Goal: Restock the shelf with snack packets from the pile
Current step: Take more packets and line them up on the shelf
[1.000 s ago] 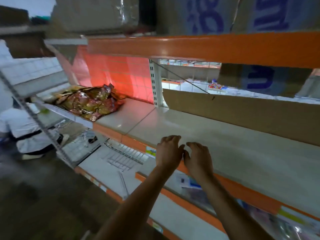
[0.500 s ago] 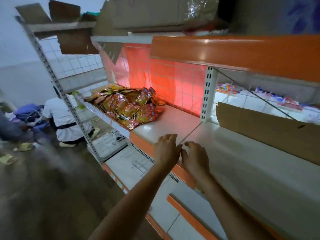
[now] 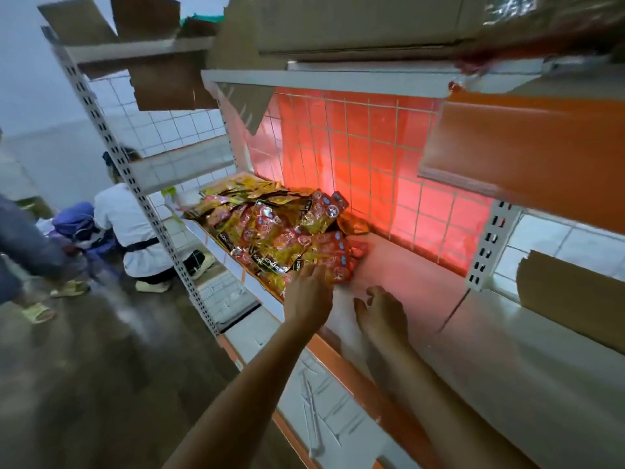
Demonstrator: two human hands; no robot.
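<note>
A pile of red and yellow snack packets (image 3: 277,231) lies on the left part of the white shelf (image 3: 422,299) with an orange front edge. My left hand (image 3: 309,294) reaches onto the near edge of the pile, fingers stretched out over the nearest packets. My right hand (image 3: 380,309) hovers just right of it over the bare shelf, fingers loosely curled and holding nothing. The fingertips of my left hand blur into the packets, so any grasp is unclear.
An orange-lit tiled wall (image 3: 355,157) backs the shelf. A cardboard sheet (image 3: 571,299) leans at the right. A white upright post (image 3: 487,245) divides the shelf bays. A lower shelf (image 3: 314,401) juts out below. People crouch on the floor (image 3: 135,231) at left.
The view swung left and closer to the pile. Both hands moved left along the shelf; my left hand now reaches the packets, and the right has spread away from it.
</note>
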